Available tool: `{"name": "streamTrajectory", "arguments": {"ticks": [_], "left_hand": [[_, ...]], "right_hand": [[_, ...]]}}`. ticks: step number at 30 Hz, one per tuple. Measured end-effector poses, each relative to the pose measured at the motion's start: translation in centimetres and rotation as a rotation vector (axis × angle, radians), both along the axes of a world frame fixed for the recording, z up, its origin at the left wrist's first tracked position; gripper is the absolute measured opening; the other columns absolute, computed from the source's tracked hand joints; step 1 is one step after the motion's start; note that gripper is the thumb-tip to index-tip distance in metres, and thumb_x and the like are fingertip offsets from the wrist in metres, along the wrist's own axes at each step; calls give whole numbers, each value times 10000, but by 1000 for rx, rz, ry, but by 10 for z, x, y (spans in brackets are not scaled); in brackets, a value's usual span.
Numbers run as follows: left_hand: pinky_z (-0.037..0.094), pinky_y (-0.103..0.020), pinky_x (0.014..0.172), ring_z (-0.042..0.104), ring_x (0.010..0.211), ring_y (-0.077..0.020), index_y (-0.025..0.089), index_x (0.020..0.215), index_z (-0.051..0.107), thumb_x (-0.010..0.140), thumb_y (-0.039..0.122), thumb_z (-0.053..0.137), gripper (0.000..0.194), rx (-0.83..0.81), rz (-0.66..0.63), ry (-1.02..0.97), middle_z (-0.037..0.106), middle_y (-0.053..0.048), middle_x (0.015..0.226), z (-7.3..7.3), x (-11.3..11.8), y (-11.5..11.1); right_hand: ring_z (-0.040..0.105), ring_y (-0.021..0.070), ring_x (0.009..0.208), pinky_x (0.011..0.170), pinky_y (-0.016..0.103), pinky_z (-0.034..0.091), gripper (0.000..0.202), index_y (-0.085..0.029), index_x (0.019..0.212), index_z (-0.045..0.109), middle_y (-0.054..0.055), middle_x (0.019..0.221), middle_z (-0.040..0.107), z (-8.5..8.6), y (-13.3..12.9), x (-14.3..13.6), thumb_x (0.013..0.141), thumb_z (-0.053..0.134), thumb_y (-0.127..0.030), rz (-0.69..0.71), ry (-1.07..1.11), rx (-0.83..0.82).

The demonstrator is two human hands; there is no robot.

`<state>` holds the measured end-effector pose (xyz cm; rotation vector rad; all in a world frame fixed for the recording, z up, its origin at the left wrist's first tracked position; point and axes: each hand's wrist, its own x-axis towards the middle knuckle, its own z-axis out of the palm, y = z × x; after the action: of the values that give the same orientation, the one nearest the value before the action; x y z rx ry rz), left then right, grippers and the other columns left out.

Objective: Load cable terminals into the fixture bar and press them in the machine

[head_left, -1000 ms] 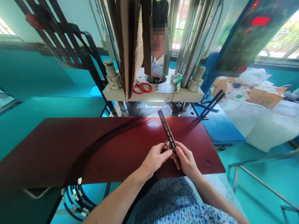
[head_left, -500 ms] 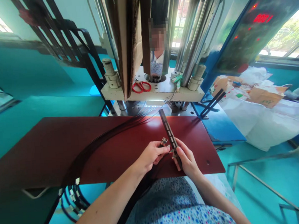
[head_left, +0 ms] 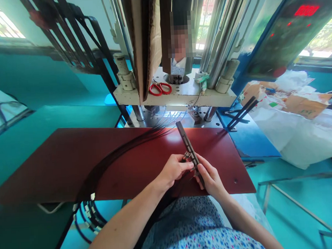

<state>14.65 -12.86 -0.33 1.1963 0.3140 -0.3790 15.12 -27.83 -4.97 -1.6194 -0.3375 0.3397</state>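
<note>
Both hands are close together over the brown tabletop (head_left: 59, 163). The left hand (head_left: 176, 171) pinches some small metal ends (head_left: 187, 154) between its thumb and finger. The right hand (head_left: 212, 178) grips the low end of a long dark bar (head_left: 186, 139), with its thumb on the side. The bar has a row of little slots and leans up and away to the left.

Half a second ago, the metal ends were a little to the left of the bar. Now they are right at its edge and overlap it. I cannot tell if they sit in a slot, because the left fingers hide part of the bar.

Black wires (head_left: 109, 156) bend across the tabletop to the left of the hands. Behind them is a big machine (head_left: 181, 98) with red scissors (head_left: 160, 89) on its pale ledge. Tall cardboard (head_left: 143, 47) blocks part of the machine. On the right are two black sticks (head_left: 243, 112) and a pile of white bags (head_left: 291, 138).
</note>
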Motion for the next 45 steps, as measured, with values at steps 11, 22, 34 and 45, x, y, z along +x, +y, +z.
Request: {"name": "streamTrajectory", "arguments": {"ticks": [11, 22, 34, 45], "left_hand": [[369, -200, 528, 453, 520, -68, 90, 679, 560, 653, 268, 660, 206, -41, -5, -207, 525, 6, 592, -12, -1, -1], [201, -156, 369, 280, 436, -42, 162, 766, 439, 707, 383, 637, 302, -109, 186, -217, 349, 63, 529, -16, -2, 20], [196, -182, 382, 301, 398, -26, 114, 663, 513, 578, 367, 707, 330, 65, 132, -122, 438, 48, 529, -7, 0, 6], [304, -175, 500, 391, 515, -54, 103, 606, 521, 648, 288, 651, 230, 222, 140, -263, 493, 12, 569, -15, 1, 9]], "right_hand": [[374, 55, 354, 330, 164, 307, 512, -154, 1324, 400, -42, 498, 458, 1, 0, 4, 893, 407, -432, 5, 8, 21], [375, 55, 343, 295, 159, 285, 554, -152, 1308, 404, -28, 537, 495, 3, -1, 3, 854, 465, -465, -63, 141, 159], [380, 56, 334, 307, 161, 279, 568, -116, 1322, 379, -29, 508, 495, 6, -5, 5, 864, 454, -443, 50, 156, 145], [372, 46, 359, 329, 153, 309, 542, -147, 1351, 359, -39, 514, 457, 5, -4, 7, 892, 415, -430, 108, 36, -32]]}}
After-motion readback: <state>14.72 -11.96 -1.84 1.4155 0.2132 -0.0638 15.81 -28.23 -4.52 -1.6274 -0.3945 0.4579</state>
